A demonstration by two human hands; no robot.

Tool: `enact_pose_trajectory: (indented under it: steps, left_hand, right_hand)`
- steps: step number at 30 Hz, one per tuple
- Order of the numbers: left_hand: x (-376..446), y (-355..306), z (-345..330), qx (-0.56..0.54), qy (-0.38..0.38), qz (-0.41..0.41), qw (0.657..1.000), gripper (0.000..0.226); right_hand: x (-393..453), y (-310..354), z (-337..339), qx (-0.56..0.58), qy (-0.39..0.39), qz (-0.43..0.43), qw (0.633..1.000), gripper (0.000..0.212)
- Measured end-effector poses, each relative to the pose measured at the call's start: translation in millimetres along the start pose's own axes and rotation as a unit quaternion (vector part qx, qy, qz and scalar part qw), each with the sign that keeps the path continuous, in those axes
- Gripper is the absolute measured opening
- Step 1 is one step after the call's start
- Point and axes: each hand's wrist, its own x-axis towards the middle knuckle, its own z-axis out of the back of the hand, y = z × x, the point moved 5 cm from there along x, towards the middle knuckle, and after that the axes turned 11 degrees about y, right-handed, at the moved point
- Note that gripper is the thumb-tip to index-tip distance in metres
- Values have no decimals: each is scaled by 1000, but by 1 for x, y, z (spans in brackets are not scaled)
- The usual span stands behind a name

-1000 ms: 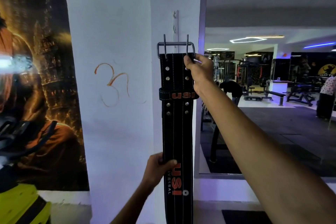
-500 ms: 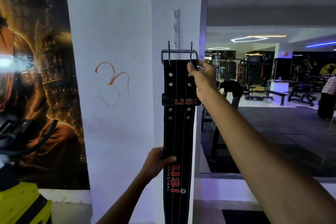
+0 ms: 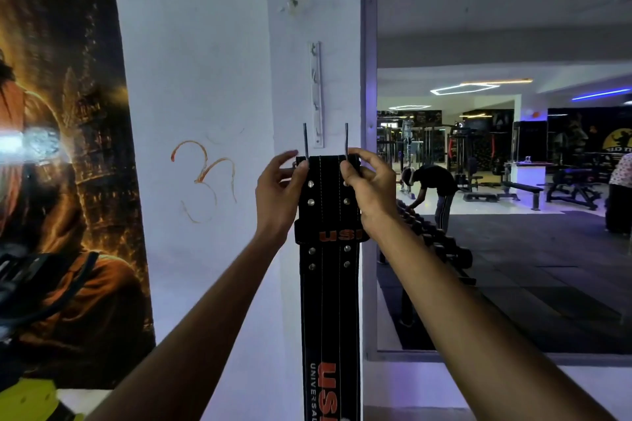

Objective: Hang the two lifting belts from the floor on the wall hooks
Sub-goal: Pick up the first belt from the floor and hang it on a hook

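A black lifting belt with orange USI lettering hangs straight down in front of the white pillar. Its two buckle prongs stick up above its top edge. My left hand grips the top left corner of the belt and my right hand grips the top right corner. Just above and behind the belt's top, a white strip of wall hooks is fixed upright on the pillar. A second belt is not in view.
The white pillar has an orange scribble on it. A dark poster covers the wall at the left. At the right a large mirror shows the gym, a dumbbell rack, benches and a bending person.
My left hand has let go of the belt's lower part and risen to its top left corner. Both hands now hold the buckle end, just below the hook strip.
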Motion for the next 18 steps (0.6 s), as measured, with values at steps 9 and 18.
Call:
enact_pose_trajectory:
  steps: [9,18]
  left_hand:
    - [41,22,-21,117,-4,3,993,18]
    - [105,76,-22,58,9,-59,997,23]
  right_hand:
    - [34,-27,22,-8,51,-24,998,25]
    - [114,-80,26,-71,-4,55,996,10]
